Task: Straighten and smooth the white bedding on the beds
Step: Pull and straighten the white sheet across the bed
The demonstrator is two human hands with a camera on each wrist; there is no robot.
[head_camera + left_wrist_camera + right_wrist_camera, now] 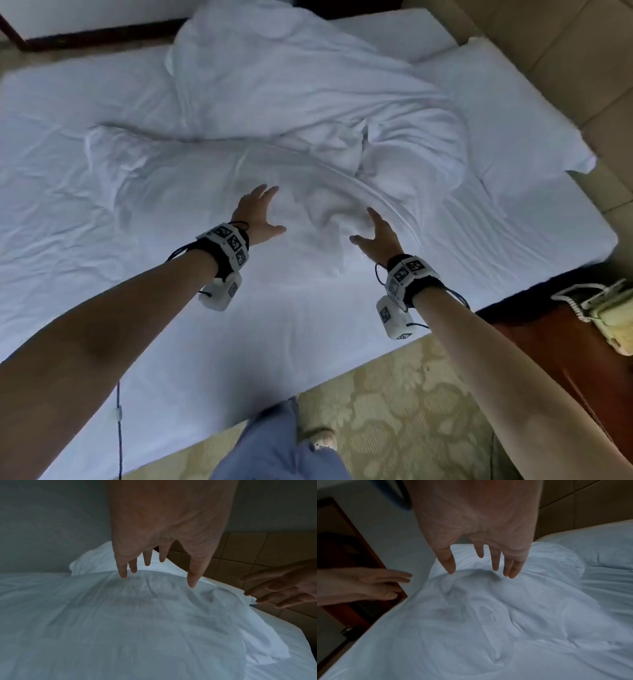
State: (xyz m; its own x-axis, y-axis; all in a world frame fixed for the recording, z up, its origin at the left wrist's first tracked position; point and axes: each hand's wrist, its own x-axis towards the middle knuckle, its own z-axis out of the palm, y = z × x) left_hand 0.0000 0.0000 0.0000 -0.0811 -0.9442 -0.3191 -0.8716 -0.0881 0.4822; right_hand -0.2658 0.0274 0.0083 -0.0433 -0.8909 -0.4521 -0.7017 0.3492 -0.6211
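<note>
A crumpled white duvet point(294, 113) lies bunched across the middle of the bed, over a wrinkled white sheet point(61, 212). A white pillow point(507, 116) lies at the right end. My left hand point(262, 216) reaches out over the near folds of the duvet point(137, 608) with straight, spread fingers point(122, 573) and holds nothing. My right hand point(373, 233) does the same a little to the right, fingers point(494, 565) straight above the rumpled cloth point(488, 608). Both palms face down, just above or lightly on the fabric.
A tan padded headboard point(565, 51) runs along the right. A dark wooden nightstand point(555, 353) with a telephone point(606, 311) stands at the near right. Patterned carpet point(394, 404) lies under my legs point(274, 445). A second bed's wooden frame point(85, 34) shows at the far left.
</note>
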